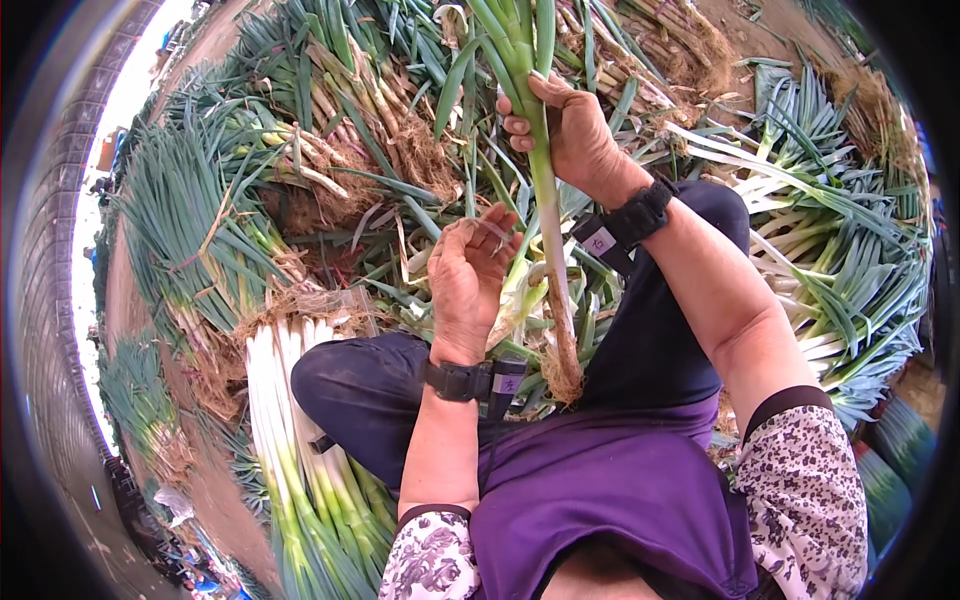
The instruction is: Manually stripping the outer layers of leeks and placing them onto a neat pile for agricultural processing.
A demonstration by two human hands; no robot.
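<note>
My right hand is closed round a long green onion, gripping it where the green leaves meet the pale stalk. The onion stands nearly upright in the picture, its leaves running off the top edge. Its brown, soil-stained lower stalk and roots hang between my legs. Just left of the stalk, my left hand is apart from it, palm turned up and fingers loosely curled with gaps between them. A thin pale shred seems to lie by those fingers, too small to make out. Loose leaves and peelings lie beneath both hands.
Cleaned green onions with white stalks lie by my left knee, and more are heaped at the right. Unpeeled, rooty bunches fill the left; others lie ahead. A ribbed dark wall curves along the far left.
</note>
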